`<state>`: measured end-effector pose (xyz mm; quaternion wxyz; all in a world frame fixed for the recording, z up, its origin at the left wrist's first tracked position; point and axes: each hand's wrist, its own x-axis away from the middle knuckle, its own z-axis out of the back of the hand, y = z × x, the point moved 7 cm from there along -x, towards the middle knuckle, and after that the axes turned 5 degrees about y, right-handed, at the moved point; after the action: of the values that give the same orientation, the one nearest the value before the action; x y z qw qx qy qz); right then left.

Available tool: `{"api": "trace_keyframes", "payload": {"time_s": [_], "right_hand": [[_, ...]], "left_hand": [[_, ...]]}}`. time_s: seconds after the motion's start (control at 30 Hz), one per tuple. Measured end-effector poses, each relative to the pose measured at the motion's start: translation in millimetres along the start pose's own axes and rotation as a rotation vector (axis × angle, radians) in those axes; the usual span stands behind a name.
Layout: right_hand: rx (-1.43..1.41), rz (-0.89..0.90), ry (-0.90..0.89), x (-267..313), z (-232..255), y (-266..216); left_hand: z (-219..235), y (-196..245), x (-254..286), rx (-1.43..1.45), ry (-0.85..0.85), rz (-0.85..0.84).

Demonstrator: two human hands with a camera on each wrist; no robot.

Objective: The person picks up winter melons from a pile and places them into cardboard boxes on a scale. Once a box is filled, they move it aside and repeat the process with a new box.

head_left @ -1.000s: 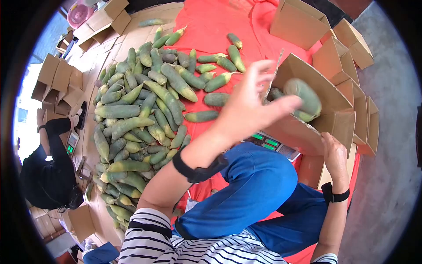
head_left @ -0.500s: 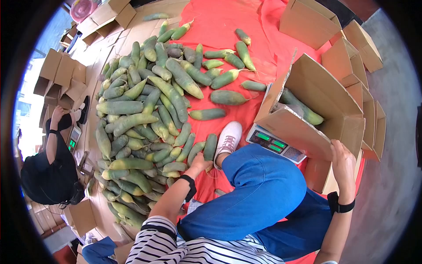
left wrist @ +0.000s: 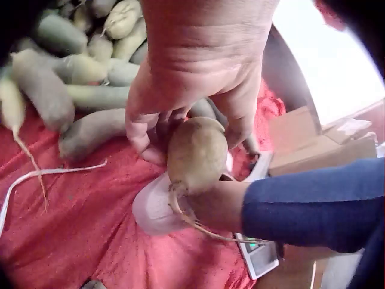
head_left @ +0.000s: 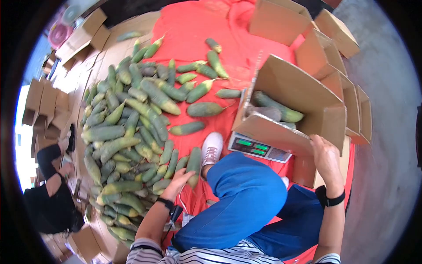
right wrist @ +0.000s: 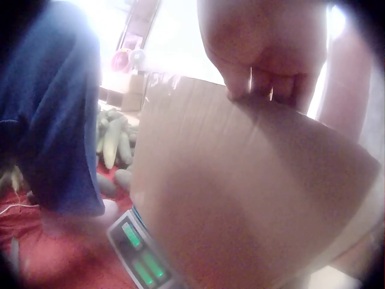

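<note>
My left hand (head_left: 181, 176) (left wrist: 187, 137) reaches down to the near edge of the radish pile (head_left: 132, 127). It grips a green radish (head_left: 194, 164) (left wrist: 197, 152) that lies beside my white shoe (head_left: 212, 148). Its fingers curl round the radish's root end. An open cardboard box (head_left: 303, 94) stands on a scale (head_left: 259, 148); a few radishes (head_left: 276, 105) lie inside it. My right hand (head_left: 324, 153) (right wrist: 264, 78) grips the edge of the box's near flap (right wrist: 240, 186) from above.
A red cloth (head_left: 206, 31) covers the floor under the pile. More empty cardboard boxes (head_left: 338, 48) are stacked behind and right of the scale, others at the far left (head_left: 44, 110). Another person in black (head_left: 48, 198) crouches at the left. My blue-trousered knee (head_left: 246, 193) sits between my hands.
My left hand left the box, where it released a radish, dropped to the pile's near edge and closed on another radish. My right hand stayed on the flap.
</note>
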<state>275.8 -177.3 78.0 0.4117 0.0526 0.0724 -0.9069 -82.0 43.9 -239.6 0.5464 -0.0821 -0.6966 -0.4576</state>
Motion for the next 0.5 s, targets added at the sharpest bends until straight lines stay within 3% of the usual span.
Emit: {"api": "trace_keyframes", "payload": {"time_s": [0.03,0.1,0.13,0.2,0.33,0.4,0.5], "right_hand": [[-0.008,0.024,-0.002,1.1,-2.6,1.5],[-0.011,0.026,0.005,2.1,-5.3,4.5],[0.003,0.045,0.008,2.6,-5.2,3.5],[0.021,0.060,0.017,4.2,-4.2,3.7],[0.005,0.076,0.006,4.9,-4.5,2.7],[0.029,0.110,0.042,6.4,-6.1,3.3],[0.027,0.118,0.060,8.3,-7.1,5.0]], "left_hand": [[1.3,2.1,3.5,-0.026,-0.022,-0.012],[10.0,34.3,15.1,0.066,-0.026,-0.434],[3.1,55.8,27.1,0.053,-0.044,-0.441],[-10.8,151.8,91.5,0.008,0.018,-0.888],[-63.3,285.1,193.7,-0.536,0.307,-1.367],[-105.7,329.3,222.8,-0.631,0.279,-1.623],[-167.4,362.7,230.2,-0.808,0.230,-1.639]]}}
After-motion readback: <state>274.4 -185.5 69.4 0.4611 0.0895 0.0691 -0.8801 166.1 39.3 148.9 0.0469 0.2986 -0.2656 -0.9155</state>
